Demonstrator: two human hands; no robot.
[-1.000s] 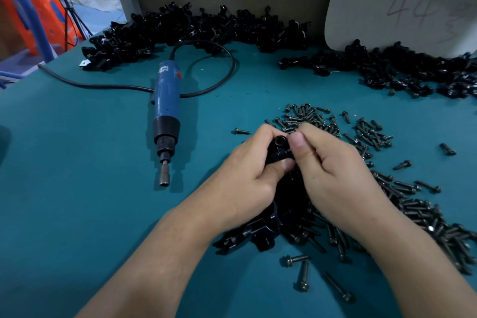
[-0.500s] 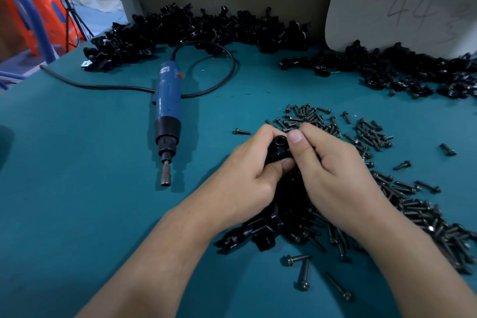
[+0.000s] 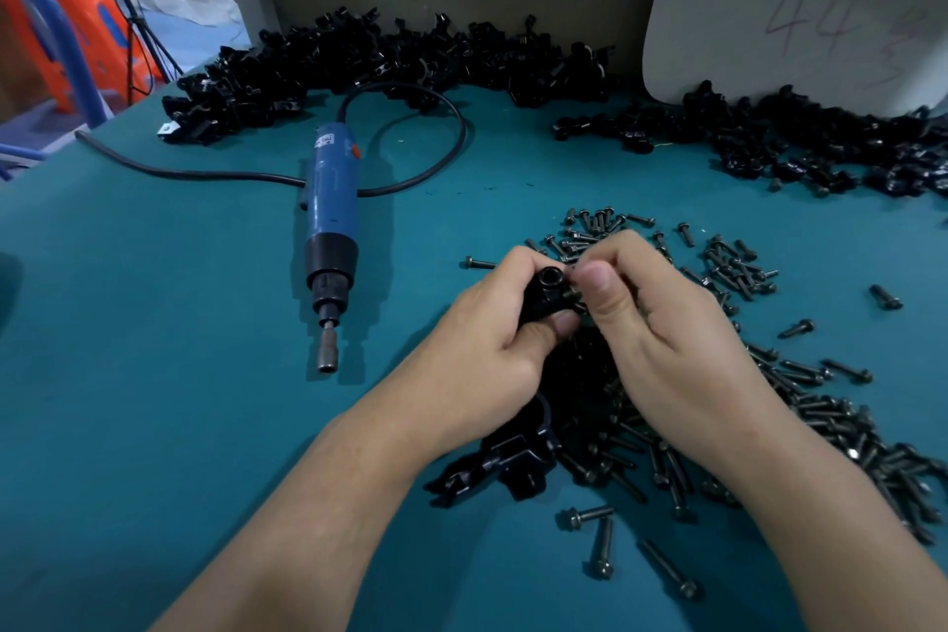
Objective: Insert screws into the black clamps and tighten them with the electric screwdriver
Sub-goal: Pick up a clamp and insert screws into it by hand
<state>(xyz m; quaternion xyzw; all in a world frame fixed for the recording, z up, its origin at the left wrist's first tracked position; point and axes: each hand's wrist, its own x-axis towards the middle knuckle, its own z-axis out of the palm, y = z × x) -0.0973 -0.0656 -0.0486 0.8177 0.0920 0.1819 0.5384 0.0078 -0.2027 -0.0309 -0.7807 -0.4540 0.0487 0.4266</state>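
Head view: left hand (image 3: 492,349) had its grip curled round one black clamp (image 3: 545,294), held just above the table (image 3: 154,375), right of centre, with its bore facing the camera. Right hand (image 3: 662,339) pinched a screw (image 3: 570,296) between thumb and finger, with the tip at the clamp's side hole. Depth of entry: can't tell, the thumb covered it.

Electric screwdriver (image 3: 331,221) lay apart to the left of the hands, bit toward the near edge. Loose screws (image 3: 821,416) spread toward the right edge. Spare clamps (image 3: 513,467) sat under the wrists, and a big heap (image 3: 410,62) ran along the far edge.

Judgement: the step was hand-starting the screw.
- Hold the clamp rigid.
- Line the screw axis up with the hole.
- Finger-turn it until it stands on its own, then reach for the driver.
- A tilted start looked like the main cross-thread risk.
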